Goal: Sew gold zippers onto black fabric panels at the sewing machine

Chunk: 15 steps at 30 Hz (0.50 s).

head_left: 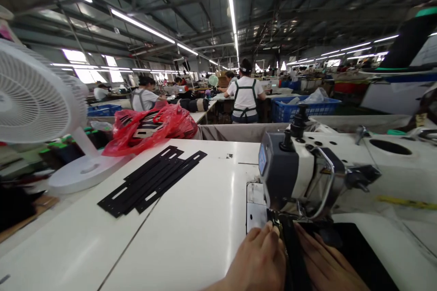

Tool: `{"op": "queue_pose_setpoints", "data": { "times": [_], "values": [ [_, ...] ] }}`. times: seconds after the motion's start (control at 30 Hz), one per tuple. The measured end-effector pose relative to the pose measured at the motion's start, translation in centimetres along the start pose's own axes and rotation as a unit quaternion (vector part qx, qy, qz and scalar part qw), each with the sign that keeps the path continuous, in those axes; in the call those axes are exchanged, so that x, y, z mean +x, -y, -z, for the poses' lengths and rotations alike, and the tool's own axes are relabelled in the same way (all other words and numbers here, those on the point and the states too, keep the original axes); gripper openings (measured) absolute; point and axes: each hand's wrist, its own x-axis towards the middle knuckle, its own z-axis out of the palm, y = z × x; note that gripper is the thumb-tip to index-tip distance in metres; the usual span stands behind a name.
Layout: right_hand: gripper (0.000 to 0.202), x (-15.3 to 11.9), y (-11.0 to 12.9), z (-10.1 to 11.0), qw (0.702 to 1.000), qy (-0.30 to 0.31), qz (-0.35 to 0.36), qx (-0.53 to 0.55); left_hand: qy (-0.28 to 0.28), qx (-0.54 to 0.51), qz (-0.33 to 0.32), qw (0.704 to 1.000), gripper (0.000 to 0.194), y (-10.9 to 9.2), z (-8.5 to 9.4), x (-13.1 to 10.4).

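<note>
Black fabric point(295, 254) runs under the head of a sewing machine point(297, 168) at the lower right, and a wider dark part of it point(362, 248) spreads on the right. My left hand point(261, 254) is closed, its fingertips pinching the fabric's left edge close to the needle area. The needle itself is hidden. My right hand point(327, 261) lies along the other side of the raised strip, fingers stretched out flat on the fabric, their tips partly covered by it. Several black slotted strips point(150, 184) lie in an overlapping pile on the white table point(191, 232).
On the left stands a white fan point(37, 95). A red plastic bag point(153, 127) with cut pieces sits at the table's far edge. Beyond are a blue crate point(303, 108) and a person in an apron point(246, 95). A yellow tape measure point(406, 203) lies right of the machine.
</note>
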Motion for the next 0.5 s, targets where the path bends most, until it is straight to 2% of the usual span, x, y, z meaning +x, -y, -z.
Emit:
{"op": "queue_pose_setpoints", "data": {
  "times": [0.3, 0.5],
  "values": [
    [0.063, 0.2, 0.9, 1.2, 0.998, 0.024, -0.035, 0.042, 0.006, 0.017, -0.031, 0.999, 0.025, -0.2, 1.1, -0.3],
    [0.065, 0.5, 0.9, 1.4, 0.999, 0.031, -0.025, 0.029, -0.01, 0.028, -0.051, 0.998, 0.028, -0.5, 2.0, 0.0]
  ]
}}
